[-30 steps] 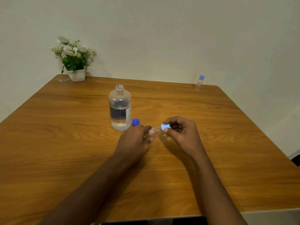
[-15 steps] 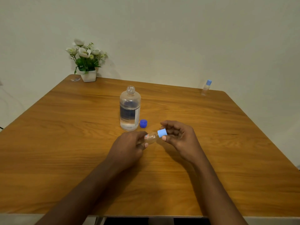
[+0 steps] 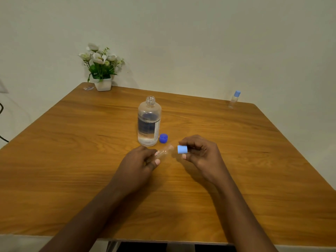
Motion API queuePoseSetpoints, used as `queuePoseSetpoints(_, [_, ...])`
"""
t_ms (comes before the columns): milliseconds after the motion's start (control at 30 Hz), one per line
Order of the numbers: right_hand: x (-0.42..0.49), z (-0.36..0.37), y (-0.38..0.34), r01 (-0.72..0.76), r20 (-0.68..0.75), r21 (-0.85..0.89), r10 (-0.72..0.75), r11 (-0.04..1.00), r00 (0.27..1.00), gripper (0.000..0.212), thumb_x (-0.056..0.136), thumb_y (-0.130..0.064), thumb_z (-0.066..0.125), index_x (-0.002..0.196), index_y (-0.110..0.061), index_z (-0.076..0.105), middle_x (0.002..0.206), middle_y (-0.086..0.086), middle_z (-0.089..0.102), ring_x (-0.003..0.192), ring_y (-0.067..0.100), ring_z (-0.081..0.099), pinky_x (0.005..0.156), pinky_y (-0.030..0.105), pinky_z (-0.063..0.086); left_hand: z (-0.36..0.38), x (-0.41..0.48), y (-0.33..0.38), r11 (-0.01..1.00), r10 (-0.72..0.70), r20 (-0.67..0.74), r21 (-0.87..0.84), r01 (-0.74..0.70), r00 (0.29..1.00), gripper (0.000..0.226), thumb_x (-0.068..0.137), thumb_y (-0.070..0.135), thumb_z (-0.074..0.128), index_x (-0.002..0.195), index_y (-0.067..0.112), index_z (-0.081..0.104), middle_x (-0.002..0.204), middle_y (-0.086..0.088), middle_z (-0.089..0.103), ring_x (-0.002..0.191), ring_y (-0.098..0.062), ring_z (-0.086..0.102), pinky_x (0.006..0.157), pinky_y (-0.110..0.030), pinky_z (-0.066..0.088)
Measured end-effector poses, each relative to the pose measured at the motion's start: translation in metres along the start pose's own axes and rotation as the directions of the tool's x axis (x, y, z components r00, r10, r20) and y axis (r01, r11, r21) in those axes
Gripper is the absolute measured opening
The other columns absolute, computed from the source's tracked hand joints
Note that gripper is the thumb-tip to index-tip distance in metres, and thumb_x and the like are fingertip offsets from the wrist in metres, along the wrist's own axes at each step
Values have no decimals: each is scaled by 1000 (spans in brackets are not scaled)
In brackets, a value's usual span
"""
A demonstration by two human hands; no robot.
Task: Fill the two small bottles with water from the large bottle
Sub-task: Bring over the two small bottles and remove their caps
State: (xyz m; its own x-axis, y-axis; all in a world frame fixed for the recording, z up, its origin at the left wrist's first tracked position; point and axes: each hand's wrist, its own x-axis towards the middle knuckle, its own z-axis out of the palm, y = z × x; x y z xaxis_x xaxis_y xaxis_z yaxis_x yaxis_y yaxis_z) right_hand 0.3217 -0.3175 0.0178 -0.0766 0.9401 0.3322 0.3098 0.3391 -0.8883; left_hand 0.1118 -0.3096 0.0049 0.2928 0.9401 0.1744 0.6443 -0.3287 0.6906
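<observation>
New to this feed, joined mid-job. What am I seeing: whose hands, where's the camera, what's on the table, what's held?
No machine: a person works bare-handed, filmed by one camera on their head, looking down. The left hand holds a small clear bottle; the right hand pinches its light blue cap, seemingly just off the neck. On the wooden table stand the large bottle, uncapped and part full, a dark blue cap beside it, a second small bottle, capped, at the far right, and potted flowers.
</observation>
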Motion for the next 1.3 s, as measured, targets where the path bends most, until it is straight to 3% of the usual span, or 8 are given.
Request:
queuePoseSetpoints(133, [1,3,0,12,-40,-52,-15,999,999,53,76,7,70,111,-33,68,103,-10,67,98,8,62,84,21,47,-7,-5,-3,979,-69,-82,-198,52,994,16,85,22,67,96,32,65,89,2,69,83,-11,61,76,-30,48])
queuePoseSetpoints(300, [-3,29,-8,-61,119,-129,77,990,990,46,87,5,61,124,-22,64,108,-11,58,100,-2,56,85,13,44,-16,-17,-12,963,-140,-110,-247,109,984,29,78,22,75,103,31,63,88,16,68,82,5,62,67,-7,43])
queuePoseSetpoints(500, [-11,61,-15,-92,164,-184,123,979,979,35,79,-7,73,109,-23,69,106,-14,66,101,-5,60,86,13,47,-27,-33,-22,980,-127,-188,-174,94,974,30,77,19,76,101,28,63,88,18,66,84,12,59,66,-1,41])
queuePoseSetpoints(667, [-8,82,-16,-120,164,-224,159,967,974,41,77,-9,76,114,-25,66,95,-15,66,90,-3,60,78,13,49,-37,-44,-36,985,-163,-258,-99,142,952,36,77,24,75,112,21,66,96,14,64,88,2,59,73,-16,44])
queuePoseSetpoints(867, [-6,85,-13,-167,112,-225,196,960,974,58,74,-11,79,124,-30,58,105,-7,72,102,-2,62,82,15,45,-39,-49,-32,980,-198,-271,-81,182,942,38,78,29,74,114,20,66,93,14,62,92,-9,59,83,-37,51])
queuePoseSetpoints(1100, [-9,74,-11,-184,127,-223,216,957,968,83,69,-14,84,139,-35,44,122,-10,62,114,-1,53,87,10,39,-34,-67,-27,959,-281,-300,-55,277,912,57,69,25,81,120,22,58,109,7,50,104,-17,53,86,-37,46])
queuePoseSetpoints(1200, [-16,52,-7,-223,87,-170,240,960,967,79,71,-16,83,138,-34,45,126,-12,57,117,-3,50,93,14,40,-17,-86,-7,982,-155,-408,33,184,900,38,70,13,79,102,23,61,101,7,48,98,-20,51,84,-32,40])
queuePoseSetpoints(1300, [-24,24,2,-270,-34,-137,268,953,963,61,78,-18,79,132,-31,53,122,-13,60,114,-5,54,99,23,45,6,-85,19,998,37,-320,52,-22,947,26,76,20,73,97,28,61,99,12,52,91,-5,49,74,-15,35])
